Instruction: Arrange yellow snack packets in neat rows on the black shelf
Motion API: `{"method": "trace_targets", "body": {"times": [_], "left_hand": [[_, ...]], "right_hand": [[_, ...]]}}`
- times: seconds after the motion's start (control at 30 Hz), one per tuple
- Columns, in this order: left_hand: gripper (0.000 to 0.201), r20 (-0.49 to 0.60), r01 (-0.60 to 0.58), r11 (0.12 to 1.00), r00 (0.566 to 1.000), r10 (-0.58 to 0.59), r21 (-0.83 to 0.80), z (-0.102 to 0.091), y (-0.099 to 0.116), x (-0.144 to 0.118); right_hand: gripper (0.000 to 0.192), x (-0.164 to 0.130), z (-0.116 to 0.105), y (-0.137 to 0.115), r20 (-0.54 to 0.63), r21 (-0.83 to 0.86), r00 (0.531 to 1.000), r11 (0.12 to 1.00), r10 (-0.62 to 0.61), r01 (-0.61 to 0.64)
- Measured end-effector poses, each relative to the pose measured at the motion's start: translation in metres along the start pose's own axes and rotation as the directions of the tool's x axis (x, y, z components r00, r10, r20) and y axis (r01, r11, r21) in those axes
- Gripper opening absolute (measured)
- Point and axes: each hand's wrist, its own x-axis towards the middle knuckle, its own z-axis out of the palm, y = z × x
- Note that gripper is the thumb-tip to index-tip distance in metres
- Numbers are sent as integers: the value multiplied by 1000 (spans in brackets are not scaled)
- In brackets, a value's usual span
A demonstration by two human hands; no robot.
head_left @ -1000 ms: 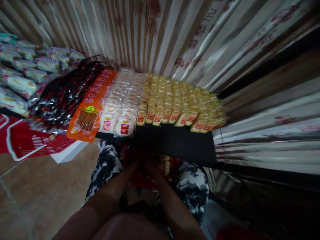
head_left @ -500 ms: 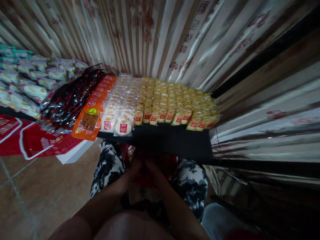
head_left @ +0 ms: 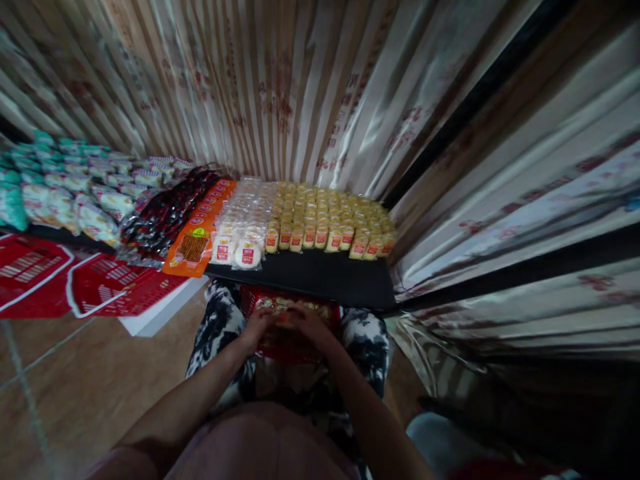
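Table (head_left: 320, 283) stock, left to right: green-and-white packets (head_left: 60, 200) at far left, dark red glossy packets (head_left: 167, 210), one column of orange packets (head_left: 197, 233), two columns of white round cakes (head_left: 243, 230), then a block of yellow packets (head_left: 330, 223) running to the right end. Rows look tight and full at the back; the bare black strip along the table's front edge reads as the only unfilled part, widest under the yellow block. So my read: most of the laying-out is done, front strip is what's left.

Red baskets (head_left: 107, 293) hang or sit below the table's left part, beside a white block (head_left: 165, 310) on the floor.

Left hand (head_left: 257, 328) and right hand (head_left: 310, 323) are close together over a red basket (head_left: 290, 333) held between the knees, just below the table's front edge. Basket shows a few yellowish packets (head_left: 285, 305) at its far side. Fingers of both hands curl down into it; whether either grip is clamped on a packet I cannot tell, too dark and blurred.

Room: table lip overhangs the basket's far rim, so lifting straight up is tight there; clear space is toward the body. Curtain (head_left: 450, 200) walls in the back and the right end, touching the yellow block's right side. Open floor (head_left: 75, 387) to the left.
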Motion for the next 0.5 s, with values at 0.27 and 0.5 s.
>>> {"method": "trace_targets", "body": {"times": [0.27, 0.5], "left_hand": [[39, 20, -15, 938, 1000, 23, -346, 15, 24, -23], [30, 137, -269, 963, 955, 265, 15, 61, 49, -7]], "right_hand": [[40, -21, -1, -21, -206, 271, 972, 947, -115, 170], [38, -8, -38, -43, -449, 285, 886, 922, -112, 261]]}}
